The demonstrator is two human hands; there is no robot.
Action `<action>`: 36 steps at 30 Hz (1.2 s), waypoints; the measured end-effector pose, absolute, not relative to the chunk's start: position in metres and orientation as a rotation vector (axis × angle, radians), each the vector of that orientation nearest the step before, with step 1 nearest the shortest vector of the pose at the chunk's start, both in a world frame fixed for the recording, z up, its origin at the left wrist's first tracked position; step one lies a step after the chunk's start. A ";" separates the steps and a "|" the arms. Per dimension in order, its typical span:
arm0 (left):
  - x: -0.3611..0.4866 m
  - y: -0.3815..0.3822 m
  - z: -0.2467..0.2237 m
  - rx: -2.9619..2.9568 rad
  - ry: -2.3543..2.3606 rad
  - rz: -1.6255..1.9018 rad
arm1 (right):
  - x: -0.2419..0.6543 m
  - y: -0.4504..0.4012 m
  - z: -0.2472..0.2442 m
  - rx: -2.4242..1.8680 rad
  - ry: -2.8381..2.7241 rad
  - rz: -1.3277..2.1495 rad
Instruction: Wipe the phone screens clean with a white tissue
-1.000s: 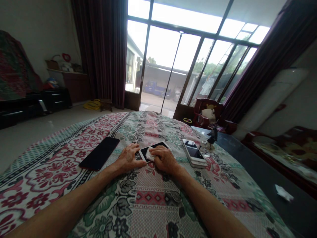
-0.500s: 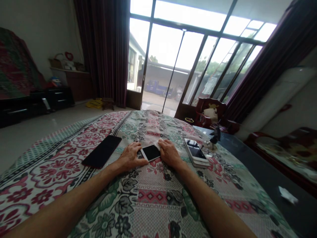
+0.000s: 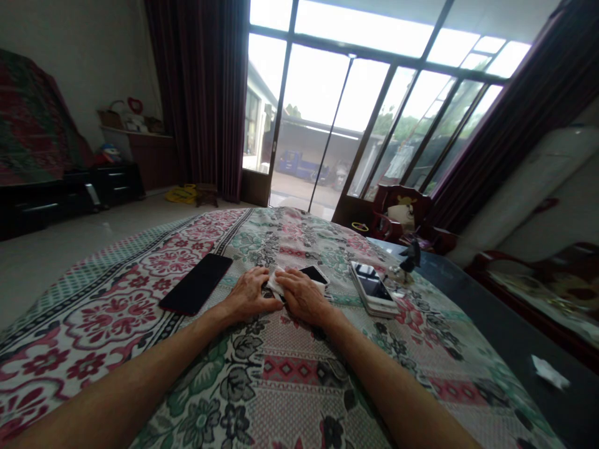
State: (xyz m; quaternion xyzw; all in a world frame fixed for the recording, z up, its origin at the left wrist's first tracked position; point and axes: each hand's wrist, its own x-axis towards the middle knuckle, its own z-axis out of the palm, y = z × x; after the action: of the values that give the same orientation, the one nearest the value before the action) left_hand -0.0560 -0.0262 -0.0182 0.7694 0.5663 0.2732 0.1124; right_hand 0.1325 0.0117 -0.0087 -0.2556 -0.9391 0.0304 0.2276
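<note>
A white smartphone with a dark screen lies on the patterned tablecloth between my hands, and my right hand covers most of it. My left hand grips the phone's left end, thumb at the near edge and fingers at the far side. Under the fingers of my right hand a white tissue is pressed flat against the left part of the screen. To the left of my hands rests a larger black smartphone. On the right sits a small stack of white phones.
The patterned tablecloth covers the table. Beyond the stack stands a small dark figurine. A crumpled white tissue lies on the dark surface at right. Behind are a wooden chair and a glass door.
My right hand has slid left across the phone with the tissue, from its right end to near my left hand. The phone's upper right corner now shows beyond my fingers.
</note>
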 end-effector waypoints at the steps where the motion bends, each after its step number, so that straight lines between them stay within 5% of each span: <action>1: -0.056 -0.027 -0.018 2.257 1.660 0.815 | 0.133 0.012 -0.010 -0.679 -2.573 0.100; 19: -0.062 -0.025 -0.027 2.251 1.624 0.854 | 0.148 0.008 -0.011 -0.542 -2.406 0.358; 36: -0.058 -0.028 -0.025 2.283 1.685 0.773 | 0.138 0.013 -0.015 -0.642 -2.427 0.227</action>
State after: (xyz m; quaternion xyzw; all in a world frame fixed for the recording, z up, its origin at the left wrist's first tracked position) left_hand -0.0581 -0.0280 -0.0247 0.7723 0.5701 0.2616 0.1002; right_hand 0.1376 0.0130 -0.0145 -0.2426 -0.9167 0.0858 0.3056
